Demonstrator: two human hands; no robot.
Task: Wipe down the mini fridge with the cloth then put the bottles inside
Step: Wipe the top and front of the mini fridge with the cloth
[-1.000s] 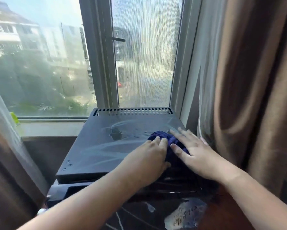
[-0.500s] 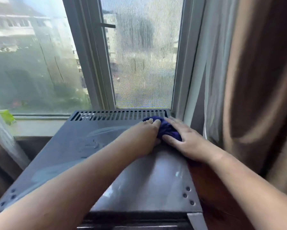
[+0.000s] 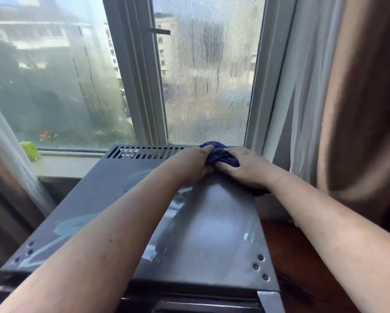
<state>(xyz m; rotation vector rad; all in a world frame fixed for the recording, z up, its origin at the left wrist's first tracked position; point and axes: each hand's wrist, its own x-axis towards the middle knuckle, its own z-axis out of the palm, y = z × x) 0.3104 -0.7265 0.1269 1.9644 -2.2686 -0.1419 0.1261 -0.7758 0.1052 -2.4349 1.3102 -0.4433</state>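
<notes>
The wiping step is judged to be in hand: the top panel of the mini fridge (image 3: 212, 227) is being cleaned, and no bottles are seen anywhere in the view, so the loading step is taken as not yet begun. The dark blue cloth (image 3: 222, 154) is bunched at the far right corner of the top, just right of the vent slots (image 3: 144, 152) and close beneath the window frame (image 3: 255, 123).

The cloth is held from both sides. The left hand (image 3: 190, 166) is reached across from the near left, its fingers curled into the cloth's left edge. The right hand (image 3: 246, 169) is laid over the cloth's right part, fingers bent over the bunch and the thumb tucked against its near side. Both forearms are stretched well forward over the panel.

Wet streaks (image 3: 76, 224) are seen on the near left of the top, so the next move is judged to call for the cloth being drawn back toward the near edge and across to the left, with downward pressure kept even. The fridge's front and sides are mostly out of view. A small green box (image 3: 30, 151) stands on the window sill (image 3: 72, 163) at the far left, and a brown curtain (image 3: 358, 109) hangs at the right.
</notes>
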